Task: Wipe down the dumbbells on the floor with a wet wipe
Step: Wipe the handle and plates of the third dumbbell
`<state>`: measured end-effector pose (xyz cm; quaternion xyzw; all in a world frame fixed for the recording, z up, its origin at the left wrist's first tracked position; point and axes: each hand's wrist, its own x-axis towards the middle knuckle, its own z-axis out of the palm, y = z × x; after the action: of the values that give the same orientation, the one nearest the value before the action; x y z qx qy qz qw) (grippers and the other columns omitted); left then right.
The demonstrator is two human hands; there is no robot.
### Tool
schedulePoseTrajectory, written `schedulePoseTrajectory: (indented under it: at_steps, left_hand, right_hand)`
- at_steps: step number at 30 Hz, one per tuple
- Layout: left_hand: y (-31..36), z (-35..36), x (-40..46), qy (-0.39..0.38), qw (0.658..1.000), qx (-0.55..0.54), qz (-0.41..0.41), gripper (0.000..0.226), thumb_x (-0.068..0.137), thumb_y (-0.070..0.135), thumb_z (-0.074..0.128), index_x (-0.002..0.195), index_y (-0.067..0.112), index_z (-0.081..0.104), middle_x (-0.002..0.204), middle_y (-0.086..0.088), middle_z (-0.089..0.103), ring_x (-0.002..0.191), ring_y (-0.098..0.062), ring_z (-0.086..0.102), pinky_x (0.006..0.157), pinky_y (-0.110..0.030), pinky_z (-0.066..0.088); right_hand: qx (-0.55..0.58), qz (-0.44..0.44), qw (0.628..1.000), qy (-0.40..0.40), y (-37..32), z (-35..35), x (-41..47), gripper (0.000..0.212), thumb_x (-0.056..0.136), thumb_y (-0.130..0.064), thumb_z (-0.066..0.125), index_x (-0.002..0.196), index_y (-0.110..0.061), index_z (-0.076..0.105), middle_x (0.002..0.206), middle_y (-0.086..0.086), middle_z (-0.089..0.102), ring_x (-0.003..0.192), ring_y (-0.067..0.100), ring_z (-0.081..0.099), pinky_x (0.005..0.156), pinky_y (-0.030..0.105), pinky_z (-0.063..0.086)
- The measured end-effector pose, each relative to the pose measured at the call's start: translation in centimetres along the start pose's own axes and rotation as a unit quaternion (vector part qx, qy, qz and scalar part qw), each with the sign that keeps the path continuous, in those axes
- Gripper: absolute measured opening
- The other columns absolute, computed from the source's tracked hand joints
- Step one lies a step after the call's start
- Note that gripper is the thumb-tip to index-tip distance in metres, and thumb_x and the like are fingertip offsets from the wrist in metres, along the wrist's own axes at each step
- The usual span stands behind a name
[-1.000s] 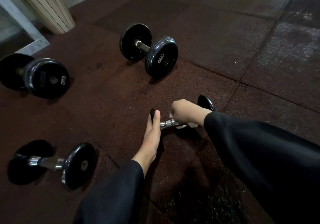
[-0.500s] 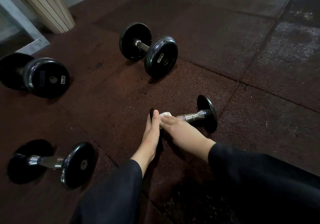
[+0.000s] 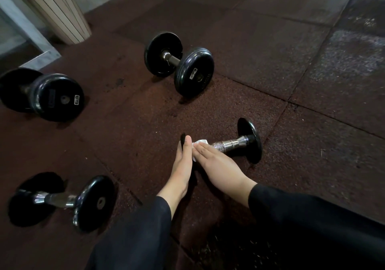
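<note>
The right hand (image 3: 216, 162) pressed a crumpled white wet wipe (image 3: 199, 144) with flat fingers onto the small black chrome-handled dumbbell (image 3: 233, 143); the left hand (image 3: 182, 161), fingers straight, steadied its near plate

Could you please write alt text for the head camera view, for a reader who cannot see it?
A right hand presses a white wipe onto a small dumbbell's chrome handle while the left hand steadies its near plate. Three more dumbbells lie on the dark rubber floor.

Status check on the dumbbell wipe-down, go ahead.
Left hand flat against small dumbbell end plate. Right hand presses wet wipe on handle. Three other dumbbells apart, nothing in the way.
</note>
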<state>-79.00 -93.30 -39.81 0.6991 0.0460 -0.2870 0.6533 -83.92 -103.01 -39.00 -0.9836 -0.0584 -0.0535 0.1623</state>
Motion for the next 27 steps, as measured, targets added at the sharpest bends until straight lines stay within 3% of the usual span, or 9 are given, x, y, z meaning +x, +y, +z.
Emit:
schedulePoseTrajectory:
  at_steps: [2, 5, 9, 13, 15, 17, 21, 24, 27]
  left_hand:
    - [-0.1, 0.0, 0.2, -0.006, 1.000, 0.002, -0.006, 0.095, 0.062, 0.084, 0.047, 0.135, 0.024, 0.048, 0.125, 0.004, 0.063, 0.118, -0.010, 0.057, 0.109, -0.036, 0.039]
    - [0.0, 0.1, -0.1, 0.005, 1.000, 0.010, -0.003, 0.092, 0.065, 0.081, 0.044, 0.136, 0.023, 0.047, 0.127, 0.002, 0.062, 0.119, -0.012, 0.057, 0.109, -0.037, 0.039]
    - [-0.1, 0.2, -0.5, 0.012, 1.000, 0.011, 0.007, 0.063, 0.086, 0.065, 0.039, 0.137, 0.028, 0.043, 0.136, 0.005, 0.051, 0.124, -0.009, 0.049, 0.111, -0.031, 0.034]
    - [0.1, 0.1, -0.5, 0.016, 1.000, 0.006, 0.010, 0.055, 0.091, 0.057, 0.035, 0.137, 0.026, 0.042, 0.134, 0.003, 0.051, 0.123, -0.010, 0.048, 0.110, -0.028, 0.033]
    - [0.1, 0.2, -0.3, 0.013, 1.000, 0.008, 0.015, 0.059, 0.090, 0.060, 0.037, 0.137, 0.026, 0.043, 0.135, 0.002, 0.052, 0.124, -0.010, 0.049, 0.111, -0.031, 0.033]
    - [0.1, 0.2, -0.4, 0.009, 1.000, 0.003, 0.013, 0.064, 0.086, 0.064, 0.039, 0.139, 0.028, 0.042, 0.138, 0.001, 0.051, 0.125, -0.013, 0.049, 0.112, -0.036, 0.035]
    - [0.2, 0.2, -0.5, 0.012, 1.000, 0.005, 0.018, 0.062, 0.084, 0.064, 0.038, 0.136, 0.032, 0.042, 0.142, 0.003, 0.047, 0.128, -0.012, 0.046, 0.113, -0.034, 0.032]
    - [0.0, 0.2, -0.3, 0.023, 1.000, 0.008, 0.011, 0.061, 0.090, 0.058, 0.035, 0.144, 0.028, 0.033, 0.147, 0.006, 0.039, 0.134, -0.009, 0.037, 0.113, -0.028, 0.027]
    - [-0.1, 0.2, -0.1, 0.025, 1.000, 0.017, 0.008, 0.065, 0.089, 0.060, 0.036, 0.145, 0.028, 0.032, 0.147, 0.005, 0.041, 0.133, -0.010, 0.039, 0.114, -0.029, 0.027]
  right_hand:
    - [0.025, 0.012, 0.999, -0.031, -0.4, -0.2, 0.8, 0.049, 0.090, 0.000, 0.037, 0.139, 0.000, 0.039, 0.141, 0.012, 0.045, 0.134, 0.024, 0.038, 0.116, 0.025, 0.016]
    - [0.023, -0.019, 0.999, -0.013, -0.4, 0.1, 0.5, 0.053, 0.090, 0.000, 0.034, 0.143, -0.002, 0.032, 0.147, 0.010, 0.038, 0.138, 0.023, 0.030, 0.117, 0.022, 0.009]
    - [0.011, 0.009, 1.000, -0.001, 0.4, 1.4, -1.6, 0.049, 0.076, -0.010, 0.033, 0.110, 0.001, 0.068, 0.114, 0.014, 0.068, 0.106, 0.027, 0.065, 0.092, 0.032, 0.047]
    - [-0.028, -0.041, 0.998, -0.031, 0.1, 1.0, -1.2, 0.048, 0.074, -0.009, 0.034, 0.103, 0.000, 0.071, 0.107, 0.011, 0.071, 0.099, 0.025, 0.068, 0.088, 0.027, 0.049]
    - [-0.081, -0.064, 0.994, -0.037, 0.6, 1.3, -1.6, 0.046, 0.079, -0.008, 0.034, 0.110, 0.000, 0.068, 0.115, 0.012, 0.068, 0.107, 0.025, 0.065, 0.098, 0.027, 0.043]
    - [-0.141, -0.078, 0.985, -0.056, 1.6, 1.8, -2.6, 0.046, 0.092, -0.002, 0.024, 0.117, 0.000, 0.062, 0.124, 0.012, 0.063, 0.118, 0.026, 0.057, 0.113, 0.031, 0.022]
    - [-0.210, -0.072, 0.974, -0.037, 2.4, 1.6, -3.6, 0.062, 0.098, -0.001, 0.001, 0.122, 0.001, 0.057, 0.129, 0.012, 0.058, 0.127, 0.025, 0.039, 0.113, 0.036, 0.006]
    - [-0.172, -0.076, 0.982, 0.007, 2.1, 1.2, -2.5, 0.045, 0.090, -0.002, 0.027, 0.112, -0.001, 0.066, 0.117, 0.011, 0.066, 0.113, 0.023, 0.061, 0.111, 0.030, 0.025]
    - [-0.141, -0.048, 0.987, 0.060, 1.3, 0.5, -0.7, 0.042, 0.076, -0.011, 0.036, 0.092, -0.005, 0.074, 0.092, 0.007, 0.074, 0.088, 0.023, 0.071, 0.086, 0.030, 0.053]
